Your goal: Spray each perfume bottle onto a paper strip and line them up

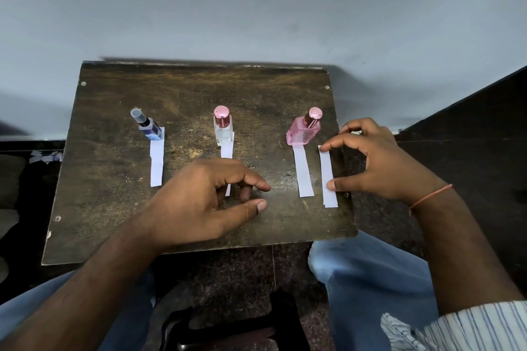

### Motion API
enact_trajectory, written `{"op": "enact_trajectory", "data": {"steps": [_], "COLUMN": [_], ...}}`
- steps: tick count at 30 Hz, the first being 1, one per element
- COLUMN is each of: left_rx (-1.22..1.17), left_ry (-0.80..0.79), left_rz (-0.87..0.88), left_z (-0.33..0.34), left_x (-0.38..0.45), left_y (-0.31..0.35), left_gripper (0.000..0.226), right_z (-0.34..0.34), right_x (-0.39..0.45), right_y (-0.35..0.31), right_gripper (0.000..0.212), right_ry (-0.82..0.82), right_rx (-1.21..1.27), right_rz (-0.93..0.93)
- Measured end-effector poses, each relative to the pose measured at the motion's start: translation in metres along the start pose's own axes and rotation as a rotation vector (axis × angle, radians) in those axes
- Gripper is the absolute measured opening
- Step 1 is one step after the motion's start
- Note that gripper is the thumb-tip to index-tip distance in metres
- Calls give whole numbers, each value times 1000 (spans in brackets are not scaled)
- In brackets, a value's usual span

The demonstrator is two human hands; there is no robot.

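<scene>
Standing capped in a row on the table (114, 208), three bottles (223, 129) each have a strip (156, 162) at the foot; whether any was sprayed cannot be judged. Right fingers (333, 144) pinch a fourth strip (327, 177) at the row's right end, while left fingers (256, 179) hang loosely curled, empty.

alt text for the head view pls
A blue perfume bottle, clear glass bottle and pink glass bottle stand along a worn wooden board, a white paper strip by each; the right hand holds a fourth strip.
</scene>
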State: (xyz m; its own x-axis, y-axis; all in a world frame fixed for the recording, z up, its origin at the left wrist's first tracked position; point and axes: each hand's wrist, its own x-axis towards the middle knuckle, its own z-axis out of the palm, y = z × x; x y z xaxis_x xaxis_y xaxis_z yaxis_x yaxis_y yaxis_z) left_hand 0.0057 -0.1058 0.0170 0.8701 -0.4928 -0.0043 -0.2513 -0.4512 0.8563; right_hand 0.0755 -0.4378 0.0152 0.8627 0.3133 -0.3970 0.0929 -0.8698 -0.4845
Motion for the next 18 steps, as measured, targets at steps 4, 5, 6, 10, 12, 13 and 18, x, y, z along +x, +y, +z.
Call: {"op": "enact_trajectory", "data": {"steps": [4,5,6,10,12,13,18], "left_rx": [11,12,11,1,3,11,2], "left_ry": [-4,-2,0,5,5,11,9], "left_rz": [9,9,5,-5,-3,6,13], "left_z": [2,2,3,4,4,5,5], "left_x": [2,2,2,3,4,4,2], "left_y": [1,0,-1,-3,-2,-2,-3], "left_gripper": [26,25,25,24,24,24,24], "right_z": [0,0,-1,-3,-3,-3,-5], "right_x": [-1,-1,-1,-2,-2,-2,-3], "right_y": [2,4,4,8,8,8,5], "right_gripper": [64,64,64,64,65,65,65], "right_ry": [24,27,27,25,24,27,34], "right_rx": [-22,-29,-32,-42,-50,-50,-21], "right_rz": [4,4,4,13,8,5,-19]}}
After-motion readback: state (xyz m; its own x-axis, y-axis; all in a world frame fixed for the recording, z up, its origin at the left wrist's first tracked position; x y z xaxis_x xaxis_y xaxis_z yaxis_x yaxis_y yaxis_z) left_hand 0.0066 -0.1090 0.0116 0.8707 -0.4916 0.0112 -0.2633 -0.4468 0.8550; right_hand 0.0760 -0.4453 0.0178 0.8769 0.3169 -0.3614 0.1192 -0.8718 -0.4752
